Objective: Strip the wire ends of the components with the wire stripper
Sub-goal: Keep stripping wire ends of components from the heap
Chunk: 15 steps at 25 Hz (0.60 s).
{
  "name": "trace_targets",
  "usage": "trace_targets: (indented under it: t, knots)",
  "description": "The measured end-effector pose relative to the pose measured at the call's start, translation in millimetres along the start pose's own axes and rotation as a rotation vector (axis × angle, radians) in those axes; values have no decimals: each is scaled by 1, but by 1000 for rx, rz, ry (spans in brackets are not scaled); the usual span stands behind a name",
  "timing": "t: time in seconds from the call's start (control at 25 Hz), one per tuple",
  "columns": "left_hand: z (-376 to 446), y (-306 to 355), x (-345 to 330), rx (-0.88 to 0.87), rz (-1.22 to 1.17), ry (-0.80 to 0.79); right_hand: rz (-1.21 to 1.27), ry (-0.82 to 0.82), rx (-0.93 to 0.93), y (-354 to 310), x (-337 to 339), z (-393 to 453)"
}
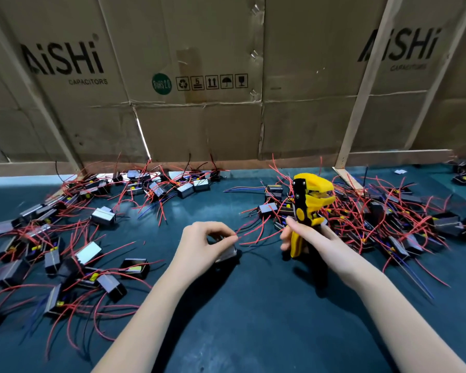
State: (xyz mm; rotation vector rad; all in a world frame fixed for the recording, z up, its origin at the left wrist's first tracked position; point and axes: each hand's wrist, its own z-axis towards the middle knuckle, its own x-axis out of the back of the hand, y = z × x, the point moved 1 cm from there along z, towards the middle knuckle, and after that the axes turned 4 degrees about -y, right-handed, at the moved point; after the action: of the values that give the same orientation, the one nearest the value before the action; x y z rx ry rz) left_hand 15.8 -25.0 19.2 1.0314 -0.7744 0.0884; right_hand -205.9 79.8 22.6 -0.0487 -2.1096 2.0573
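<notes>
My left hand (203, 244) holds a small boxy component (228, 254) near the table's middle, its fingers pinching that part's red wires (256, 232), which run off to the right. My right hand (311, 238) grips the handles of a yellow and black wire stripper (308, 203), held upright with its jaws pointing right and slightly parted. The stripper's jaws stand above and to the right of the pinched wires, apart from them.
A heap of components with red wires (382, 216) lies right of the stripper. A looser spread of components (65, 238) covers the left of the dark green table (240, 305). Cardboard walls (199, 76) with wooden struts close off the back.
</notes>
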Motion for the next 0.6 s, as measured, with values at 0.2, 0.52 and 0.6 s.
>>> trace_targets:
  t: [0.2,0.52,0.6]
  knots:
    - [3,0,7,56,-418,-3,129,20,13,-3,-7,1]
    - [4,-1,5,120,-446,-56,152,19,17,-4,-9,-1]
    - [5,-3,8,138,-460,-134,135,13,8,-5,-8,-1]
